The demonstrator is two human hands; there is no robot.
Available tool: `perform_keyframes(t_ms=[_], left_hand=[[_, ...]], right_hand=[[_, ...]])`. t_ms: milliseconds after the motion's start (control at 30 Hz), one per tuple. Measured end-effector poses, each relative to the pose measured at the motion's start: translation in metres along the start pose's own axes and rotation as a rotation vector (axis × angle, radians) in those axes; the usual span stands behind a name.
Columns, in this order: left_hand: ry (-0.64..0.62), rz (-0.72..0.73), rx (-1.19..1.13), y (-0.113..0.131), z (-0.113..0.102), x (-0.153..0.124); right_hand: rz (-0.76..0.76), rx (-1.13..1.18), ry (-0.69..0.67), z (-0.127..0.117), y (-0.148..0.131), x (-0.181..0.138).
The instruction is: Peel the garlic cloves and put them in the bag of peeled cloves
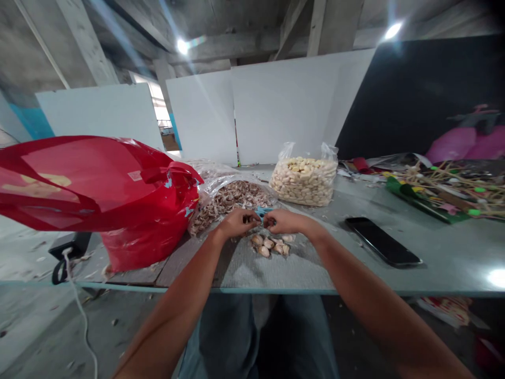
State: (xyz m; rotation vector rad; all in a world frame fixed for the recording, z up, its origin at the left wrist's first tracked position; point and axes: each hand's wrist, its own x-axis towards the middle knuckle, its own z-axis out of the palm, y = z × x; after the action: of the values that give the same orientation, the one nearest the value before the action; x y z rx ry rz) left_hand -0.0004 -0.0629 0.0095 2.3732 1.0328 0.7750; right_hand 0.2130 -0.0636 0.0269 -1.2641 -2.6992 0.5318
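My left hand (238, 222) and my right hand (283, 221) are close together over the table, thumbs and fingertips pinched toward each other. Whatever lies in their fingers is too small and too hidden to make out. Just beyond the fingertips is a light-blue object (261, 210), partly covered by my hands. A small group of unpeeled garlic cloves (263, 251) rests on the tabletop below my hands. Behind my left hand, a clear plastic bag lies open with a heap of dry garlic skins (240, 193). A clear bag of peeled garlic cloves (303, 184) stands upright farther back.
A large red plastic bag (150, 237) stands at the left, near a black box (74, 242) with a white cable. To the right lie a black phone (382, 241) and a pile of thin sticks and coloured scraps (445, 189). White panels (292, 105) border the back.
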Motion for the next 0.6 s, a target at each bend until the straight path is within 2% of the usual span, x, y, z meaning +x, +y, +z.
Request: perform_keyframes(t_ms=[133, 267, 433, 500, 600], left_hand=[[0.053, -0.055, 0.011, -0.001, -0.015, -0.004], [-0.119, -0.157, -0.047, -0.007, -0.028, -0.009], [-0.252, -0.219, -0.078, -0.017, -0.024, -0.010], [-0.239, -0.225, -0.075, -0.020, -0.020, -0.008], [-0.221, -0.225, -0.044, -0.021, -0.017, -0.007]], right_hand=[[-0.033, 0.031, 0.038, -0.002, 0.003, -0.002], [0.031, -0.042, 0.070, -0.016, -0.004, -0.012], [0.062, -0.035, -0.088, -0.029, -0.017, -0.045], [0.088, -0.023, -0.162, -0.025, -0.021, -0.058], [0.121, -0.044, -0.154, -0.009, -0.023, -0.072]])
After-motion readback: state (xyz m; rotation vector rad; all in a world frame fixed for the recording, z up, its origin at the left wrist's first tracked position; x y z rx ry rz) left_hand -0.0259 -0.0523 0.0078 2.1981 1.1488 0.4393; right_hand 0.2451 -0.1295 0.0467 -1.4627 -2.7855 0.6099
